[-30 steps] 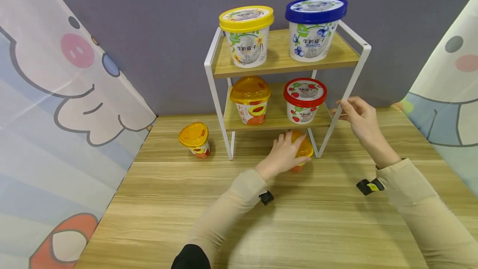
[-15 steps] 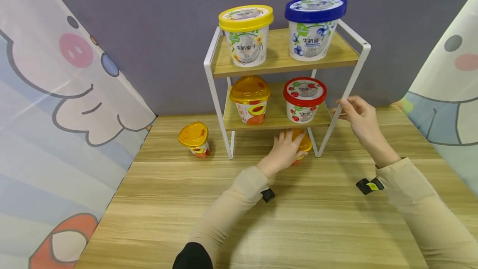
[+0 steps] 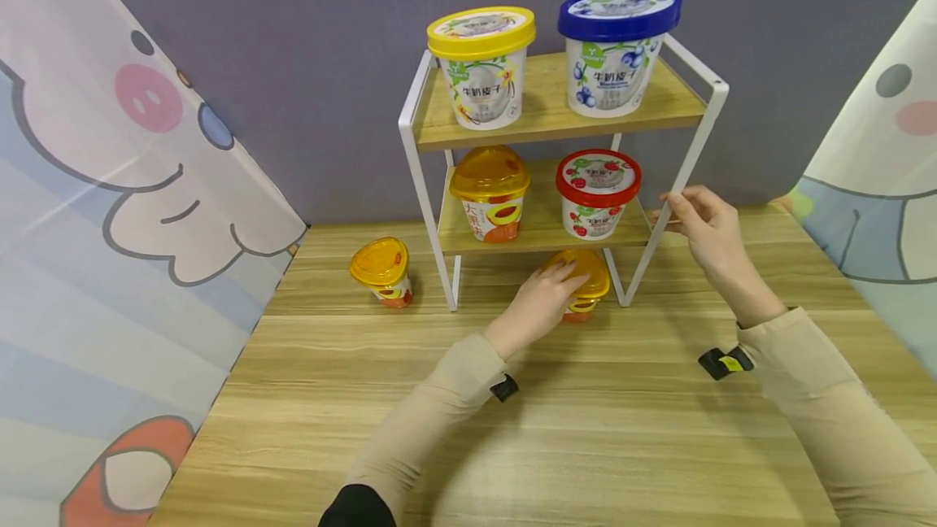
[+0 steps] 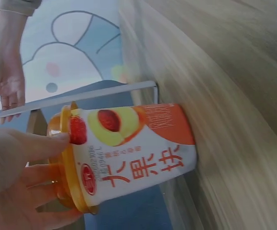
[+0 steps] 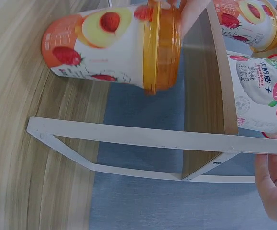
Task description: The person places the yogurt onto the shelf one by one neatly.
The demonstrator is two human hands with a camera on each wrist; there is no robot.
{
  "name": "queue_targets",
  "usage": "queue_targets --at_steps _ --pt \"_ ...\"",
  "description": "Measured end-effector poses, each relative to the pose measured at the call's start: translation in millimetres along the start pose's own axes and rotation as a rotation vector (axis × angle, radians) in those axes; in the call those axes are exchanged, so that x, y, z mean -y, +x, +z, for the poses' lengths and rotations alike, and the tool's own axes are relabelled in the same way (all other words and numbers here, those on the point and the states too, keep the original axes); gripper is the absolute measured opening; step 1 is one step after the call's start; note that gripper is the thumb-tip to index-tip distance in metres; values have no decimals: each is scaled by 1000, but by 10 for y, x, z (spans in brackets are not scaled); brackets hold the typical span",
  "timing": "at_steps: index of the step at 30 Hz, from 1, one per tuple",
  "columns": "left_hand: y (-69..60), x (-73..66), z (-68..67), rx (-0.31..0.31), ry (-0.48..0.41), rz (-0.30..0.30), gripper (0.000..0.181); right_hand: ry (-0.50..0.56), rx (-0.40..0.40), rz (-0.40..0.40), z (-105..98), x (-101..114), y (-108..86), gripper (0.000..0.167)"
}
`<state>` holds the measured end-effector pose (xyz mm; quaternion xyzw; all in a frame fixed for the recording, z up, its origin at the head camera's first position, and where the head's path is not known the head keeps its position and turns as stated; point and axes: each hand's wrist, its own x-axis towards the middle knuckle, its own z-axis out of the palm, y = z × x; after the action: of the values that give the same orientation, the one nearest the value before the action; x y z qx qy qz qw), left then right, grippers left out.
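An orange-lidded fruit cup [image 3: 581, 311] stands upright on the table under the two-tier shelf's [image 3: 556, 137] lower board, near its right legs. My left hand [image 3: 538, 299] touches that cup's lid from the left, fingers extended over it. In the left wrist view, the thumb lies by the lid rim and the spread fingers lie around the lid [image 4: 73, 158]. My right hand [image 3: 710, 226] pinches the shelf's right white metal upright [image 5: 176, 136] between thumb and fingers.
Yellow-lidded [image 3: 483, 67] and blue-lidded [image 3: 618, 51] tubs stand on the top board. Below them are another orange-lidded cup [image 3: 490, 193] and a red-lidded tub [image 3: 599, 193]. One more orange-lidded cup [image 3: 384, 271] stands left of the shelf. A grey wall [image 3: 329, 104] rises behind.
The cup under the shelf has shifted slightly back. My left hand has since drawn a little to the left, baring more of the lid. My right hand has stayed at the upright.
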<state>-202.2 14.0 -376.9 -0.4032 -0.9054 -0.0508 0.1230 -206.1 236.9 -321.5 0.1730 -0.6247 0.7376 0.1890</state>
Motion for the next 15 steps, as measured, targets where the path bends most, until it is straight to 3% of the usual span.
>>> queue_targets --at_steps 8,15 --pt "125 -10 88 -147 77 7 28 -11 -3 2 -6 -3 2 13" --pt "188 -63 99 -125 89 -53 27 -16 0 5 -16 -9 1 13"
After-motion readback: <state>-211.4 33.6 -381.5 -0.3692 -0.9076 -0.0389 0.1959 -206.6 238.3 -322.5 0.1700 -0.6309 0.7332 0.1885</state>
